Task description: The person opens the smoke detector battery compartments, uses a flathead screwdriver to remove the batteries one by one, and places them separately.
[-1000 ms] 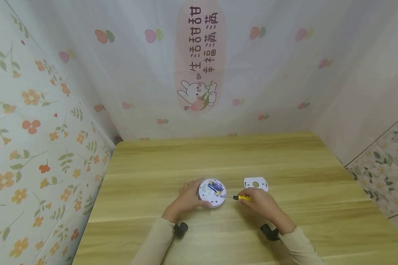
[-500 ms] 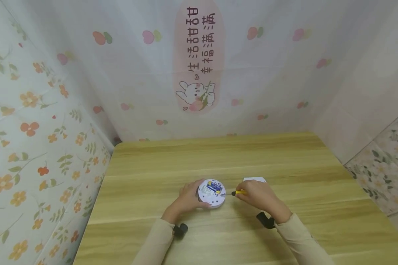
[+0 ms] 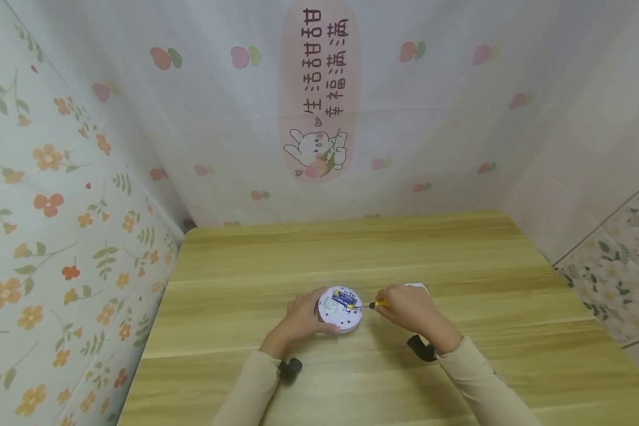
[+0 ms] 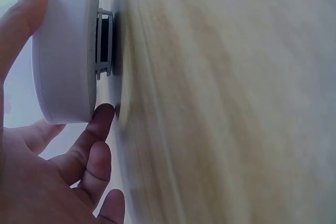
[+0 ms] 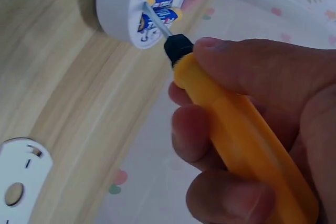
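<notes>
Below centre in the head view, the left hand (image 3: 301, 316) grips a white round case (image 3: 338, 316); the right hand (image 3: 412, 310) holds a yellow screwdriver (image 5: 236, 129), its tip at the case's batteries (image 5: 169, 15).

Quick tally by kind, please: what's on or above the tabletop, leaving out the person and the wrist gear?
Round white device: 1
Batteries: 2
Screwdriver: 1
Flat white plate: 1
Total: 5
</notes>
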`<state>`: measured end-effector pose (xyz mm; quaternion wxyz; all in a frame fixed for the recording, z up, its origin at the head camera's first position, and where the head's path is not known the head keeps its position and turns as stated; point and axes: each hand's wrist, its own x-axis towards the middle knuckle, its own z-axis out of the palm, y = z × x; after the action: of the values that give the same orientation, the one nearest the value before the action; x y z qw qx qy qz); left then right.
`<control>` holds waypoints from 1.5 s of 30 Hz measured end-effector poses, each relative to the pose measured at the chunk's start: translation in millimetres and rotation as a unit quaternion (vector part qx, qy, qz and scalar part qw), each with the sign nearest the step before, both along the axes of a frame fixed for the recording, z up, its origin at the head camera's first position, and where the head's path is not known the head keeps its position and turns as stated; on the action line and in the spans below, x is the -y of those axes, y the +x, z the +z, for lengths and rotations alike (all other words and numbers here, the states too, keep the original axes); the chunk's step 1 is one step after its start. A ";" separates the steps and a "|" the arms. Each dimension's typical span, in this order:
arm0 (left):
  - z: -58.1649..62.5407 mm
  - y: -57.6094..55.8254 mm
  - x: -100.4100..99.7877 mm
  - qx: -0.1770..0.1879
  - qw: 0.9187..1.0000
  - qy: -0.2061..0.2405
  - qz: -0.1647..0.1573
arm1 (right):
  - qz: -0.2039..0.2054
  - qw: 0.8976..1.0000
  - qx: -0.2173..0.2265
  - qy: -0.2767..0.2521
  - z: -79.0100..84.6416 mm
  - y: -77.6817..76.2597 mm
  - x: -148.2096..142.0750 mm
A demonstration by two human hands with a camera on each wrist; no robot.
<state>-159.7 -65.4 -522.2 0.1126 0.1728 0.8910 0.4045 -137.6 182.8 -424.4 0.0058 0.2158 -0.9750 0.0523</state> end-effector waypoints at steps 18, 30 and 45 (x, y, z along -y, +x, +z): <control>13.5 -8.0 -0.2 -0.032 0.997 -0.074 -0.007 | 0.022 0.998 0.057 0.012 17.3 -16.9 16.0; 14.5 -9.0 0.5 -0.044 0.994 -0.097 -0.015 | 0.036 0.995 0.091 0.011 20.6 -25.0 20.0; 14.1 -6.0 1.2 -0.037 0.994 -0.098 -0.011 | 0.003 0.990 0.101 -0.096 -11.3 -14.6 -13.3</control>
<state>-165.7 -66.6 -508.2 0.1006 0.1854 0.9278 0.3076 -152.2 196.1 -435.7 -0.0725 0.2110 -0.9603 0.1673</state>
